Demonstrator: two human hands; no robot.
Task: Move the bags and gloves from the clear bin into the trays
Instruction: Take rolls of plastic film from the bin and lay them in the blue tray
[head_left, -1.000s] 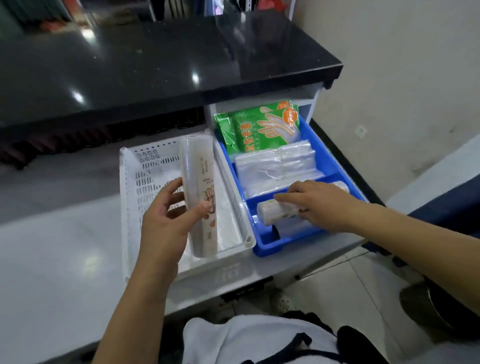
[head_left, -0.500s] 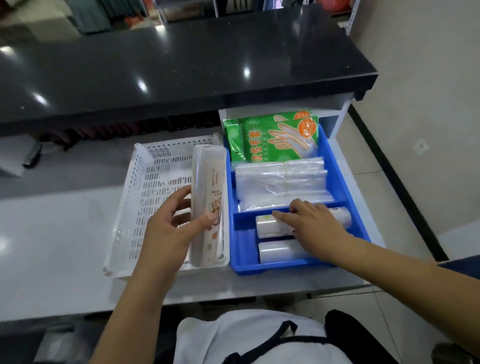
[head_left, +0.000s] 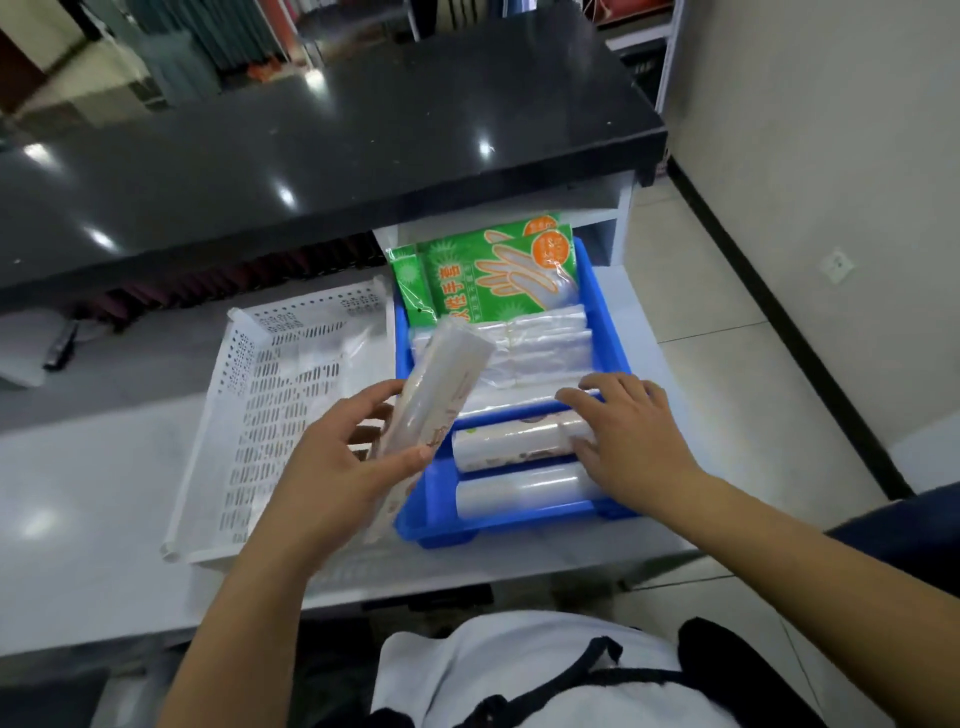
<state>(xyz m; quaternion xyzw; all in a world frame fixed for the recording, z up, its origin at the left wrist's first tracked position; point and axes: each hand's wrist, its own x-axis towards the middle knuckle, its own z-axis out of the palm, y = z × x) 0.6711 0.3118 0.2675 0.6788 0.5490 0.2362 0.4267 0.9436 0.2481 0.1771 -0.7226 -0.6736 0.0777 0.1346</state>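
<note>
My left hand (head_left: 343, 467) grips a long roll of bags (head_left: 441, 384), tilted, its upper end over the blue tray's left wall. The blue tray (head_left: 608, 322) holds green glove packs (head_left: 488, 275) at the back, flat clear bags (head_left: 540, 353) in the middle, and two rolls in the front compartments. My right hand (head_left: 628, 436) rests, fingers spread, on the right end of the printed roll (head_left: 509, 447); the plain clear roll (head_left: 519, 491) lies in front of it. The white perforated tray (head_left: 260, 415) stands to the left, with a clear bag (head_left: 332, 348) at its back.
A black glossy countertop (head_left: 311, 156) overhangs the back of the white work surface (head_left: 78, 493). A dark remote-like object (head_left: 60, 345) lies far left. The surface's edge and tiled floor (head_left: 727, 389) are just right of the blue tray.
My left hand has swung the long roll from upright over the white tray to a tilt over the blue tray's left wall. My right hand stays on the printed roll.
</note>
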